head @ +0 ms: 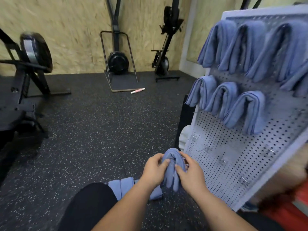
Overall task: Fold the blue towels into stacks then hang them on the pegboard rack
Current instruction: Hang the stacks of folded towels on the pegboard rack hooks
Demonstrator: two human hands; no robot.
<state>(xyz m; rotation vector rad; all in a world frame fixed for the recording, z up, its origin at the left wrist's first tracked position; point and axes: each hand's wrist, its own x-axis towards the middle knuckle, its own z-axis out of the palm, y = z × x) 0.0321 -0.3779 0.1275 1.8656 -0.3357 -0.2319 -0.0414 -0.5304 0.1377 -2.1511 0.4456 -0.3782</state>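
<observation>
Folded blue towel [171, 164], doubled over, low in the frame at about 6 o'clock, just beside the lower left corner of the pegboard rack [233, 160]; left hand [154, 170] and right hand [190, 172] each pinch one side, fingers curled on the cloth. Progress, as judged: well advanced. An upper row of hung towels [250, 47] and a lower row [223, 100] drape the board at 2 to 3 o'clock; its bottom part is bare, hooks blurred. Folded towels on the floor [122, 186], at 7 o'clock of the held one, remain to hang. Surroundings: a dark knee [90, 202], exercise machines at 9 [33, 52] and 12 o'clock [118, 62], a pink-and-white stick [138, 90]; none blocks the board
</observation>
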